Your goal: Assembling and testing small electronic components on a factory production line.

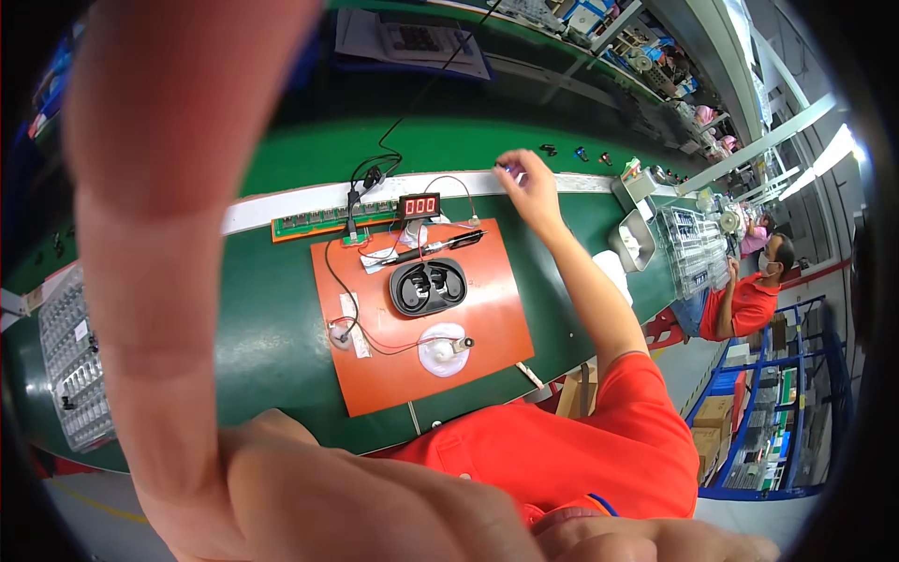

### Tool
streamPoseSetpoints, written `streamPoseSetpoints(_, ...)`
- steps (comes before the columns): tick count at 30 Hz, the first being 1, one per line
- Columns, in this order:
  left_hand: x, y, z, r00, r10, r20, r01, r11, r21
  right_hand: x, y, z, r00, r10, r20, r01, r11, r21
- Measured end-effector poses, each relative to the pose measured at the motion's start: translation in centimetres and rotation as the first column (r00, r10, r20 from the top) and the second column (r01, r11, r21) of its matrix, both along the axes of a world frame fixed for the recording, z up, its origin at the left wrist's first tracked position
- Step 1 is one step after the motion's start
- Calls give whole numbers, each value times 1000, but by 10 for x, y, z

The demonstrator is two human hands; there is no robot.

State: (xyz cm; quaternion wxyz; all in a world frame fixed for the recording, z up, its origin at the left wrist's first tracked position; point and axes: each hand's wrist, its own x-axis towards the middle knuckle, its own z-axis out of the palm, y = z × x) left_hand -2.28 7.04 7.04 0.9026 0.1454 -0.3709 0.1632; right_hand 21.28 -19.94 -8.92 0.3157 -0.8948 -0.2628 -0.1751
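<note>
Pinching a small piece (507, 170) beyond the already open case (435, 307), our right hand (531, 190) has seemingly yet to release it; our left hand's (267, 478) grip we cannot tell.

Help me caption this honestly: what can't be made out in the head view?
Piece in right hand: head view; small, mostly hidden by that hand.
Left hand: head view; blurred, its top cut off by the upper edge.
Bench: head view; partly hidden behind the left hand.
Parts on the belt: head view; too small to identify.
</note>
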Motion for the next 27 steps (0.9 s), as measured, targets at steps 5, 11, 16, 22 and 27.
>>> streamPoseSetpoints(5,-12,-24,11,997,62,56,-59,997,-50,63,13,-10,957,-285,50,289,924,-250)
streamPoseSetpoints(11,-22,-15,12,986,138,97,-128,986,-110,80,13,-29,969,-67,237,100,986,-130)
streamPoseSetpoints(16,-70,14,0,984,141,106,-127,983,-134,81,-54,-26,967,-73,246,101,989,-105)
streamPoseSetpoints(22,-19,-11,20,972,196,129,-174,971,-167,-37,-116,16,983,-181,-38,174,974,-143)
streamPoseSetpoints(27,-38,-10,21,939,279,202,-265,959,-96,-83,-129,5,939,-319,128,342,836,-429)
